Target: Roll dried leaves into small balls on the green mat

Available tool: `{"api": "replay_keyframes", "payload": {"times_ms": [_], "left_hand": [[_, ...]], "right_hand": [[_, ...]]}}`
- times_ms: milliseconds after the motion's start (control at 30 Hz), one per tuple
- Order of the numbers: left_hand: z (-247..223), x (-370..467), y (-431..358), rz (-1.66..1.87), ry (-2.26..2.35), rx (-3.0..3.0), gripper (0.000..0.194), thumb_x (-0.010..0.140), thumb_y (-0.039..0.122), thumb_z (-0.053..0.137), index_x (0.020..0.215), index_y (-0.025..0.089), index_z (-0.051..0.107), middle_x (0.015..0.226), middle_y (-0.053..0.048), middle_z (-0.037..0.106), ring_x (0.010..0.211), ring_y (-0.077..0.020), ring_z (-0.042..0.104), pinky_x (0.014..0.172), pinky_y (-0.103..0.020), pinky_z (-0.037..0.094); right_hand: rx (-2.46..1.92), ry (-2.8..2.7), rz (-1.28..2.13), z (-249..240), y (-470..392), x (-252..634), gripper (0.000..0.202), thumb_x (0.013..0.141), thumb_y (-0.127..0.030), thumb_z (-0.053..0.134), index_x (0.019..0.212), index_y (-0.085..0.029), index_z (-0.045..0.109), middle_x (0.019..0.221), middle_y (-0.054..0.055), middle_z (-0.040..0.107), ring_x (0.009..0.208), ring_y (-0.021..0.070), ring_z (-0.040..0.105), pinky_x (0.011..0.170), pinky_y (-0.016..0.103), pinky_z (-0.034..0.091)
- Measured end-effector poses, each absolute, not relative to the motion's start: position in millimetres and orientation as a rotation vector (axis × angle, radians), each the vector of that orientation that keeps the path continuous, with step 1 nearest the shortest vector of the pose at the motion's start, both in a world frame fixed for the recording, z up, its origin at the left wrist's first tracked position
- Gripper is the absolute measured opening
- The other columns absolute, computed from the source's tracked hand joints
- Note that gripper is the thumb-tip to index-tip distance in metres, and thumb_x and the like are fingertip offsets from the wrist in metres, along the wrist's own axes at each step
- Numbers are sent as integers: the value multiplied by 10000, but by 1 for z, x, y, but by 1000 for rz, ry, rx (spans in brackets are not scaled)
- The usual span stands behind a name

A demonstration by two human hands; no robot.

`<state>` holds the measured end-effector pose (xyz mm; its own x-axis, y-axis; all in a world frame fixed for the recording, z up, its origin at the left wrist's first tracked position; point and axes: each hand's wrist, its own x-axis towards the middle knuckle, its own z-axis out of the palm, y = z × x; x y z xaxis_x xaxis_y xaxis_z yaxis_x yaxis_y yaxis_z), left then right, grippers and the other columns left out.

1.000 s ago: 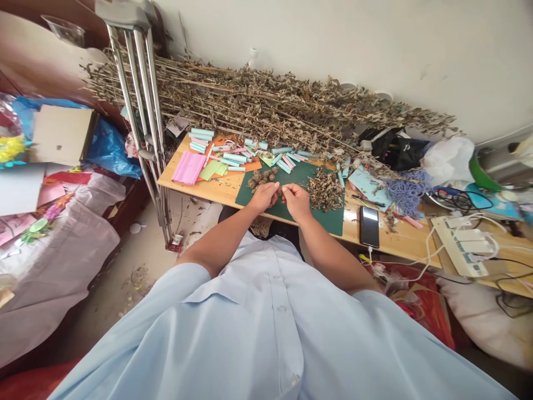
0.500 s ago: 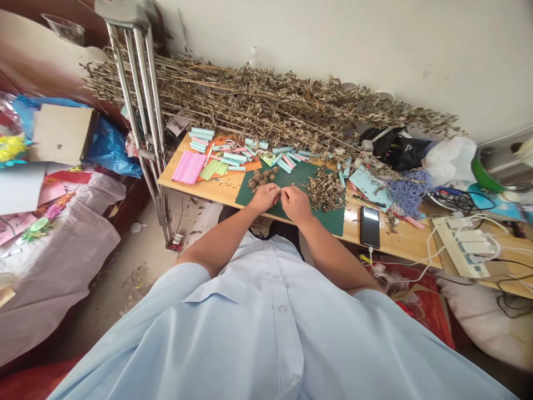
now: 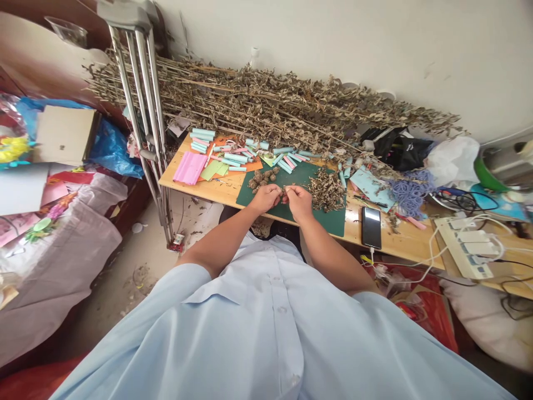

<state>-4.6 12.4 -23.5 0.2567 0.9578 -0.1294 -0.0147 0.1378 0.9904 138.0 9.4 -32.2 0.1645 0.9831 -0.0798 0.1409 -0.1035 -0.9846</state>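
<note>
My left hand (image 3: 267, 198) and my right hand (image 3: 297, 201) meet over the front edge of a dark green mat (image 3: 333, 223). Both are closed, fingertips nearly touching, with a small bit of dried leaves (image 3: 283, 192) pinched between them; most of it is hidden by the fingers. Just beyond my left hand lie several brown clumps of rolled leaves (image 3: 262, 177). A loose heap of dried leaves (image 3: 327, 190) spreads on the mat to the right of my right hand.
Long dried leafy stalks (image 3: 266, 100) line the wall. Rolled blue and pink papers (image 3: 235, 158) and a pink sheet (image 3: 190, 168) lie behind and left. To the right are a phone (image 3: 371, 228), purple cord (image 3: 412, 193) and a power strip (image 3: 462, 247). Crutches (image 3: 144, 105) stand at the left.
My right hand has shifted slightly right and its fingers have loosened a little, opening a small gap between the hands where leaf bits show. My left hand has barely moved.
</note>
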Motion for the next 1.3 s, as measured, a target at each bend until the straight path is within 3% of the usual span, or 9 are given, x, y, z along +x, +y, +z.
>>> {"api": "replay_keyframes", "payload": {"times_ms": [133,333,500,967,1167,1300], "left_hand": [[-23,-5,12,941,1026,1216,174,850,262,495,709,174,548,481,40,508,415,-69,410,464,-211,301],[-24,-6,13,924,974,1135,173,872,283,510,743,176,550,489,40,509,390,-71,386,421,-215,262],[-30,-5,14,930,952,1090,231,913,351,519,767,176,551,505,36,515,390,-66,382,413,-211,260],[-23,-6,12,939,942,1087,241,952,401,506,874,183,573,526,38,522,401,-82,381,437,-228,279],[-27,-2,11,944,1064,1478,274,966,305,477,738,176,559,575,17,545,584,-108,509,627,-243,396],[-28,2,11,956,1181,1588,331,984,272,435,676,187,521,601,6,552,642,-127,518,685,-262,393]], "right_hand": [[-1473,-1393,974,-26,8,143,265,856,-448,593,877,-212,713,707,20,677,647,192,631,666,347,556],[-1381,-1953,458,-15,3,152,244,945,-287,479,898,-215,707,910,85,712,897,229,634,906,378,495],[-1298,-2147,418,-14,4,157,310,1007,-292,411,1057,-219,708,1032,111,717,1029,244,631,968,386,480],[-1371,-2107,379,-11,4,163,289,1011,-321,416,937,-218,676,901,86,684,892,234,607,867,352,468],[-1474,-2299,256,-9,1,164,275,1008,-251,395,972,-187,659,943,126,662,897,255,588,790,344,422],[-1569,-2328,188,-7,0,161,276,1003,-218,386,956,-172,654,940,142,652,871,265,582,748,352,399]]}}
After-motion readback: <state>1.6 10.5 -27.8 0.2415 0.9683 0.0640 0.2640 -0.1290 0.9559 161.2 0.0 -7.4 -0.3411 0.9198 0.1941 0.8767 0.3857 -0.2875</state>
